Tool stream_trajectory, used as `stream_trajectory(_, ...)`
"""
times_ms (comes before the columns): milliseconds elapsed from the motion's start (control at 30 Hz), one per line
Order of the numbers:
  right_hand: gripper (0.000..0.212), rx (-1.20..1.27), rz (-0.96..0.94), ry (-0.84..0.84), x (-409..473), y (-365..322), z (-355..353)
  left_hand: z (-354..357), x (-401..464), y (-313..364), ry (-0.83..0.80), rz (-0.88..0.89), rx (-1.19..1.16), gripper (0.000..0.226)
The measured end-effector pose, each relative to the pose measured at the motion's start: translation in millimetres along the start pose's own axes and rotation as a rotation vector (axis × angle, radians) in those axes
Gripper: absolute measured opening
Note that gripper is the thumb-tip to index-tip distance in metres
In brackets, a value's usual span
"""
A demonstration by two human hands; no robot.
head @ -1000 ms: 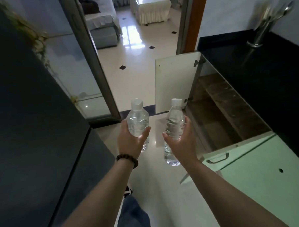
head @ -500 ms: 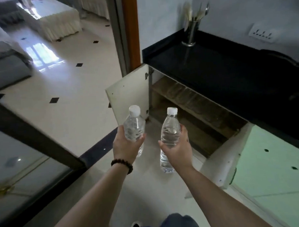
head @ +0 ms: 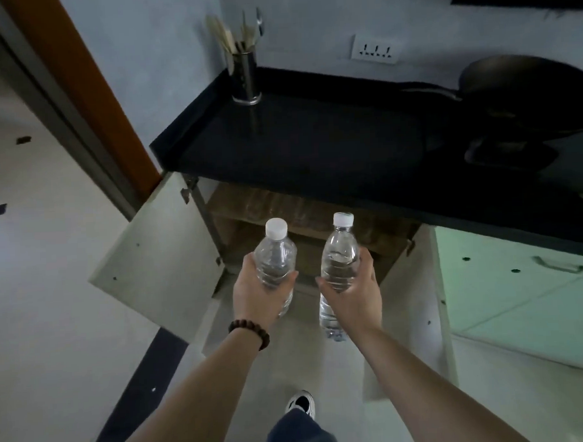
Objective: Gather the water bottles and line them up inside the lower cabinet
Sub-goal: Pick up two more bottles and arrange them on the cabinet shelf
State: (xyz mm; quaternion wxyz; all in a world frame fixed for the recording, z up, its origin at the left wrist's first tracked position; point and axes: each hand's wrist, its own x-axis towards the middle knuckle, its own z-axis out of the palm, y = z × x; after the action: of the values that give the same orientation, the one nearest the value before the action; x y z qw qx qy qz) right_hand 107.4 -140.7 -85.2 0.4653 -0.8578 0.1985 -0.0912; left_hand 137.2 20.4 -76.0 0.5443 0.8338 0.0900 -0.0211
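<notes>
Turning right over the last second, the person now squarely faces the lower cabinet (head: pixel 303 220), which sat off to the side before; both doors stand open and the wooden shelves show under the black countertop (head: pixel 313 146). The left hand (head: pixel 258 297) has its fingers wrapped round 1 water bottle (head: pixel 274 258), and the right hand (head: pixel 353 296) grips the other bottle (head: pixel 339 262). Both 2 bottles are upright, capped, held in the air side by side just in front of the cabinet opening, not yet inside. To do this well, I'd say crouch first, then slide each bottle in base-first under the shelf edge, setting 1 at the back corner and the next touching beside it, so the row starts straight. A utensil holder (head: pixel 245 79) stands above, well apart.
</notes>
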Motion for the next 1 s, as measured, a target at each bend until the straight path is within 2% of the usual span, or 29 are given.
stream_trajectory(200,0.091,-0.048,0.061,0.029,36.3,-3.0,14.9,9.3,50.1,10.7,-0.116,0.008,0.026,0.054)
stream_trajectory(533,0.090,-0.080,0.150,0.086,81.0,22.8,57.8,37.7,115.1,-24.3,-0.191,-0.064,0.016,0.053)
stream_trajectory(700,0.091,-0.081,0.214,0.154,105.6,67.0,105.7,64.9,160.8,-74.8,-0.224,-0.078,-0.002,0.053)
stream_trajectory(833,0.090,0.008,0.238,0.230,138.4,116.6,156.7,98.3,203.1,-129.5,-0.252,-0.060,-0.083,0.049)
stream_trajectory(1000,0.086,0.073,0.144,0.309,196.3,190.4,216.8,153.4,270.2,-193.9,-0.281,0.023,-0.207,0.047)
